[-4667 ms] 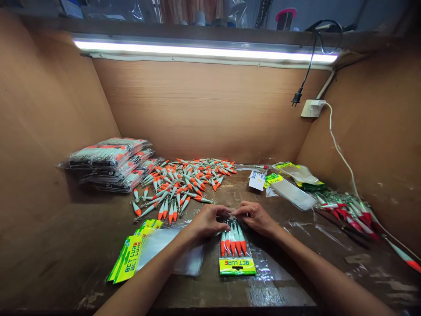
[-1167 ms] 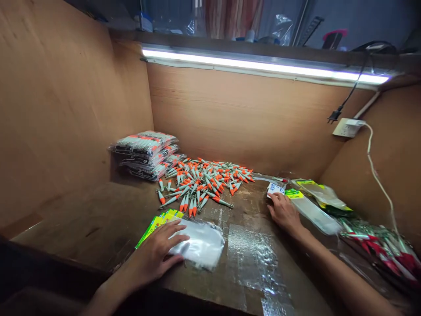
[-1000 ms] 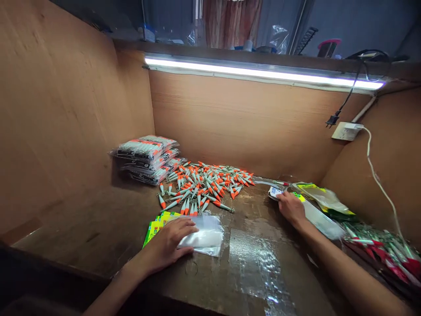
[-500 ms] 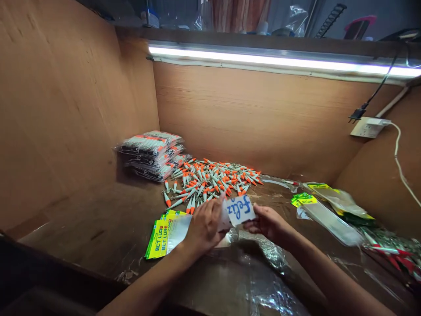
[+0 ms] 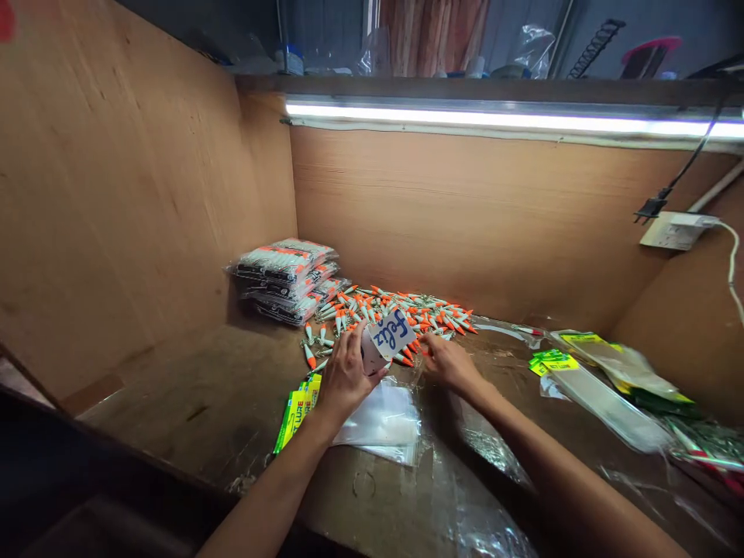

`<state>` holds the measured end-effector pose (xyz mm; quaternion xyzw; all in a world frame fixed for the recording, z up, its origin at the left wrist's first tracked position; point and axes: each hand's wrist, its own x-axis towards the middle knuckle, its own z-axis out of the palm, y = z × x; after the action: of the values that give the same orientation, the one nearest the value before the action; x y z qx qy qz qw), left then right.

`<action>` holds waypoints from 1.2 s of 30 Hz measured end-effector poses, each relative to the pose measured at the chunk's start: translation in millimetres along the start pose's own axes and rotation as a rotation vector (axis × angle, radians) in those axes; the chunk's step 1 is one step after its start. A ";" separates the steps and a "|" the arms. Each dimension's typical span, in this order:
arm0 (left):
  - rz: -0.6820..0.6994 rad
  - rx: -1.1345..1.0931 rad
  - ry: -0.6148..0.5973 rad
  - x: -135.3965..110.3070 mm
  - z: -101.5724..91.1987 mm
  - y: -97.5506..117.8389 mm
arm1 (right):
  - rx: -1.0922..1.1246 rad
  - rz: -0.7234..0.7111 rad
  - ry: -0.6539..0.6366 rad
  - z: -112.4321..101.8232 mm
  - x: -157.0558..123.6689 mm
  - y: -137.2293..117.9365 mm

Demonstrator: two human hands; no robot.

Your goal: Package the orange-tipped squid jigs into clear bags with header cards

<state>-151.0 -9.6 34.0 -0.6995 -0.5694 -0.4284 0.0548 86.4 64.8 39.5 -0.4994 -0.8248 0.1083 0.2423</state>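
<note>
So, head view, only one here. Left hand [image 5: 347,372] has the white card [image 5: 395,335] pinched between thumb and fingers, lifted above the bench [image 5: 174,434]. Card: small, tilted, blue handwriting slanting across its face, looks like "Feliz". There's a bend toward the lower left, with a second white face partly behind the fingers. Can't tell if it's one folded piece or several.

Right hand [image 5: 450,364] is apart from the left, fingers curled, just beside the card's right edge and in front of the lure pile [image 5: 427,306]. Can't tell whether it grips anything.

Under and beside the left hand: clear bags [image 5: 384,422], flat, overlapping, with yellow-green headers [image 5: 297,411] fanned out on the left; "LURE" readable, rest partly covered by the hand.

Lure pile sits behind the card: pale bodies, orange ends, metal hooks, loose heap. Left of it, a stack of packed lures [image 5: 284,267] in clear plastic, against the back wall [image 5: 465,217].

Right side of the bench: clear sleeves [image 5: 616,407] with yellow-green tops, more packaging [image 5: 625,364] behind them, red-and-white lures [image 5: 721,463] at the edge of view.
</note>
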 end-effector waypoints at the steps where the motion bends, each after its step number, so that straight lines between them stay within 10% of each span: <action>1: -0.004 0.010 -0.007 1.2 0.6 1.2 | 0.038 0.007 0.006 -12.8 -2.4 11.2; 7: 0.112 0.067 -0.225 21.9 14.0 22.6 | 0.657 0.095 0.110 -94.2 -13.9 69.9; 12: 0.176 0.034 -0.252 33.4 30.7 33.4 | 1.086 0.120 0.136 -120.5 -17.9 70.7; 23: 0.171 -0.060 -0.300 20.5 27.0 28.1 | 0.817 0.051 -0.082 -95.9 -15.9 26.2; 36: 0.182 -0.031 -0.292 21.0 22.4 30.8 | 0.136 -0.339 0.262 -93.9 -19.6 13.6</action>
<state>-113.3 8.2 46.5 -0.8038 -0.4989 -0.3241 -0.0008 152.1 48.1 108.7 -0.3457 -0.8493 0.0556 0.3950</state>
